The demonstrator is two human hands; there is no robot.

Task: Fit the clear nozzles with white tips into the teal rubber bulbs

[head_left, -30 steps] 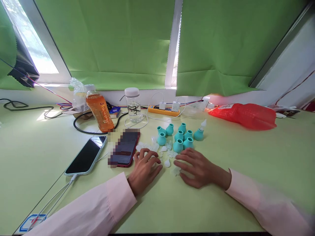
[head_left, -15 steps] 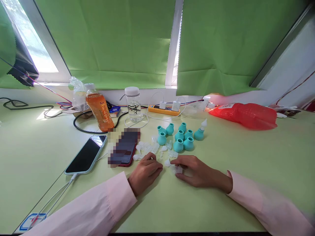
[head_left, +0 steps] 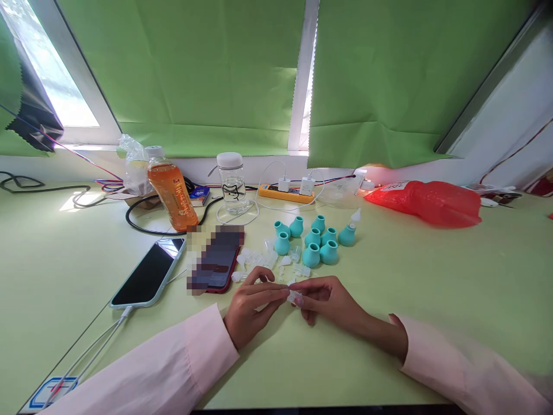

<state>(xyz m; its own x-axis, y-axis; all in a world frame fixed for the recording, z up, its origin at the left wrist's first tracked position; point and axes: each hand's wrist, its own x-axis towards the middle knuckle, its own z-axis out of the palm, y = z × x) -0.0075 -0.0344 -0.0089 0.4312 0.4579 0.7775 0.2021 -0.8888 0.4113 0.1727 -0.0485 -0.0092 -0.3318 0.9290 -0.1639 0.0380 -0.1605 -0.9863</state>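
Between my thumb and fingers, my right hand (head_left: 330,298) pinches a small translucent plastic piece (head_left: 295,298). My left hand (head_left: 257,302) meets it from the other side, its fingertips closed at the left end of this piece. Just beyond the hands lie several loose clear plastic parts (head_left: 261,258), some tube-like, along with a small white cone tip (head_left: 286,261). Behind them stand several turquoise rubber bulbs (head_left: 311,255) with open necks. One turquoise bulb (head_left: 347,235) at the right carries a clear fitting with a pointed white tip (head_left: 355,215).
Left of the parts lie a dark phone (head_left: 220,259) and a light-cased phone (head_left: 149,274) with a cable plugged in. Farther back stand an orange drink bottle (head_left: 173,196) and a clear jar (head_left: 233,184). A yellow power strip (head_left: 286,194) and a red plastic bag (head_left: 427,203) lie near the wall.
My right hand has moved left with the plastic piece, bringing it to the left hand's fingertips. The left hand has shifted only slightly. Parts and bulbs on the table stay as they were.
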